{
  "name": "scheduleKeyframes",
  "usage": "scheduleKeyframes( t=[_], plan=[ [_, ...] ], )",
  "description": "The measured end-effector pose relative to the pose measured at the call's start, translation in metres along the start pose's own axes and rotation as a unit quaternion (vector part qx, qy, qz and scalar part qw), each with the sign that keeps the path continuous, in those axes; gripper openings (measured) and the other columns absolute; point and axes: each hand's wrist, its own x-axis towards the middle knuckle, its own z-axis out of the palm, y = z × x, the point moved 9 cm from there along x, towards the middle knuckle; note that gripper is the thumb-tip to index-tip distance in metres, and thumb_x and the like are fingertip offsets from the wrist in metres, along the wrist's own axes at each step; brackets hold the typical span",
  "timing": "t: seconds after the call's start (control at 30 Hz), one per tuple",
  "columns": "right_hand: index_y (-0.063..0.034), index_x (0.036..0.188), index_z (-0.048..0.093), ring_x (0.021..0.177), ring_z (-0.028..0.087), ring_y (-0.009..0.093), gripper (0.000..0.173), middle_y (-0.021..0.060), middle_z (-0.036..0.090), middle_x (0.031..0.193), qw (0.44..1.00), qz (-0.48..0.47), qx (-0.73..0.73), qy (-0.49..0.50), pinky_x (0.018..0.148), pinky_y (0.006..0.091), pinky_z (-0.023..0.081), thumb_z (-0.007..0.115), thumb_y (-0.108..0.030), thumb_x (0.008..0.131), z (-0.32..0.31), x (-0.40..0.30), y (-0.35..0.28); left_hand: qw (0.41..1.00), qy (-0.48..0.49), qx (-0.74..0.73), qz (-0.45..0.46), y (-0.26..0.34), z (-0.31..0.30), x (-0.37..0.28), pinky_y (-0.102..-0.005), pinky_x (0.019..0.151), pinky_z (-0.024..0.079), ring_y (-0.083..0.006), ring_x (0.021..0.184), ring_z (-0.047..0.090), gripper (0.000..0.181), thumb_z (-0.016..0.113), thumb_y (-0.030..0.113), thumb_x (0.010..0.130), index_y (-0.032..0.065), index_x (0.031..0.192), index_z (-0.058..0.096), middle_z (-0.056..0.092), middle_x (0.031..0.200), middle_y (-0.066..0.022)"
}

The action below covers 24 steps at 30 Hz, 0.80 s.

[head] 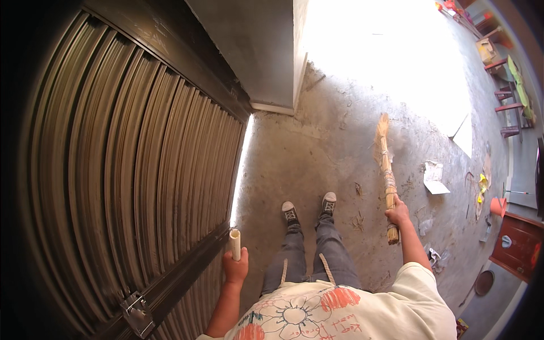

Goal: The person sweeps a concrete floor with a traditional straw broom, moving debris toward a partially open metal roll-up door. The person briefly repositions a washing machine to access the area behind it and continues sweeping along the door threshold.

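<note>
My right hand (398,213) grips the bound handle of a straw broom (387,174). The broom points away from me, its bristles at the far end near the bright patch of floor. In my left hand (236,267) is a hollow, cream-coloured tube (235,243), its open end facing up. The tube's lower part is hidden behind my fist and arm, so I cannot tell what it belongs to. Bits of straw litter (358,221) lie on the concrete floor (293,161) between my feet and the broom.
A corrugated metal shutter (140,170) with a latch (138,314) runs along my left. Ahead stands a grey wall corner (272,55). To the right lie a white carton piece (434,176), yellow wrapper (482,187), plastic scraps (442,259), an orange bucket (498,207) and a reddish-brown cabinet (516,246).
</note>
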Motion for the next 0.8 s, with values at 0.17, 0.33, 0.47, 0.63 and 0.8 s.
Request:
scheduleKeyframes(
  t=[0.17, 0.33, 0.47, 0.63, 0.8],
  plan=[
    [-0.012, 0.128, 0.043, 0.092, 0.06, 0.027, 0.078, 0.0178, 0.061, 0.099, 0.978, -0.124, 0.137, -0.093, 0.082, 0.0327, 0.046, 0.069, -0.017, 0.055, 0.018, -0.052, -0.05, 0.999, 0.009, -0.02, 0.028, 0.016, 0.004, 0.001, -0.0398, 0.048, 0.039, -0.0324, 0.052, 0.056, 0.023, 0.058, 0.013, 0.074, -0.0028, 0.058, 0.05, 0.051, 0.054, -0.0199],
    [-0.011, 0.126, 0.047, 0.08, 0.059, 0.018, 0.075, 0.0099, 0.062, 0.092, 0.906, -0.147, 0.247, -0.311, 0.076, 0.0284, 0.046, 0.072, -0.013, 0.055, 0.067, -0.045, -0.147, 0.999, 0.035, -0.008, 0.035, 0.034, 0.005, 0.001, -0.0373, 0.046, 0.038, -0.0233, 0.048, 0.053, 0.024, 0.057, 0.01, 0.075, -0.0017, 0.057, 0.048, 0.05, 0.051, -0.0149],
    [-0.0063, 0.122, 0.05, 0.076, 0.059, 0.016, 0.07, 0.0099, 0.062, 0.094, 0.907, -0.135, 0.226, -0.328, 0.07, 0.0284, 0.048, 0.074, -0.01, 0.057, 0.066, 0.023, -0.169, 0.999, 0.035, -0.031, 0.006, 0.045, 0.005, -0.007, -0.0346, 0.046, 0.036, -0.0147, 0.046, 0.047, 0.026, 0.057, 0.009, 0.076, 0.0002, 0.054, 0.045, 0.046, 0.048, -0.0082],
    [-0.0089, 0.122, 0.05, 0.082, 0.061, 0.018, 0.072, 0.0117, 0.062, 0.098, 0.969, -0.032, 0.172, -0.173, 0.074, 0.0291, 0.049, 0.075, -0.012, 0.055, -0.034, 0.159, -0.083, 0.998, 0.051, -0.031, 0.002, 0.067, 0.017, -0.013, -0.0327, 0.045, 0.036, -0.0129, 0.046, 0.045, 0.025, 0.059, 0.009, 0.076, 0.0011, 0.056, 0.045, 0.047, 0.049, -0.0053],
    [-0.0127, 0.125, 0.043, 0.098, 0.057, 0.028, 0.07, 0.0146, 0.059, 0.107, 0.999, 0.018, -0.033, 0.024, 0.084, 0.0357, 0.047, 0.07, -0.017, 0.061, -0.103, 0.174, -0.072, 0.996, 0.067, -0.05, 0.025, 0.101, 0.017, -0.01, -0.0301, 0.046, 0.036, -0.0095, 0.047, 0.04, 0.026, 0.057, 0.007, 0.078, 0.003, 0.057, 0.042, 0.043, 0.051, -0.001]
  ],
)
